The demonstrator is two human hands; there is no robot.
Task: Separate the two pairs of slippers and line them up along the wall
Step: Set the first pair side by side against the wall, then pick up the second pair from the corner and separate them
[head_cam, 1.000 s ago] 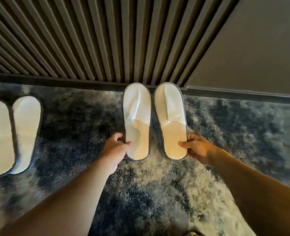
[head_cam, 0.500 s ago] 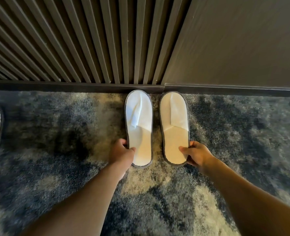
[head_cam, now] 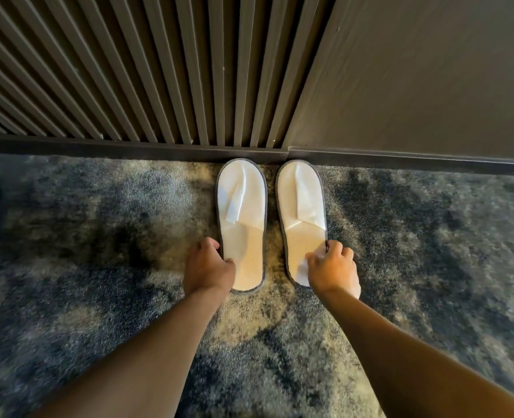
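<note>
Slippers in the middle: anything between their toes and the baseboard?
Nothing visible. Left slipper and right slipper lie toe-first at the baseboard, only bare carpet around them. Left hand and right hand grip the heels.

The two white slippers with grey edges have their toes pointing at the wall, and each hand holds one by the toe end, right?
Not quite. In the head view the left hand and right hand hold the white grey-edged slippers by their heel ends. The toes do point at the wall.
</note>
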